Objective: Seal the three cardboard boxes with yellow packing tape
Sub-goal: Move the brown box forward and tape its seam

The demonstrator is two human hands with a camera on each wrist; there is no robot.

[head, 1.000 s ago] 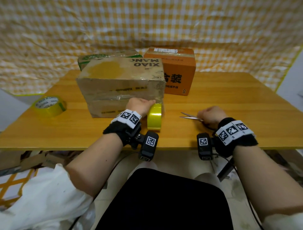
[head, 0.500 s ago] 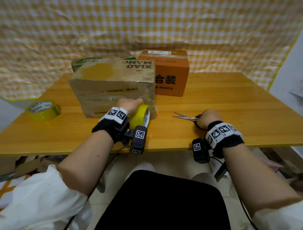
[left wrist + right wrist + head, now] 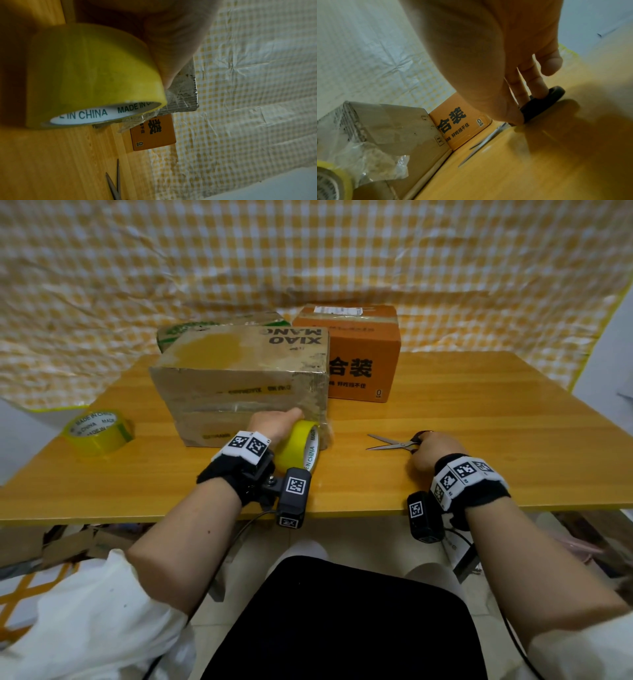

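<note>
1. Indoors, a wooden table (image 3: 479, 412) stands before a yellow-checked sheet (image 3: 308, 251).
2. Left hand (image 3: 274, 424) grips a tape roll (image 3: 298, 446) against the brown box (image 3: 239, 371).
3. Right hand (image 3: 431, 450) curls round scissors (image 3: 394, 445) on the table.
4. An orange box (image 3: 356, 350) and a green box (image 3: 178, 332) sit behind; a spare roll (image 3: 97, 433) lies left.

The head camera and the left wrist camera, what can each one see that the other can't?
Only the head view shows the second tape roll lying at the table's left, the green-printed box at the back, and the right hand holding the scissors' handles. Only the left wrist view shows the torn corrugated corner of the brown box with crinkled clear tape. Both show the yellow tape roll in the left hand, the orange box and the scissors.
</note>
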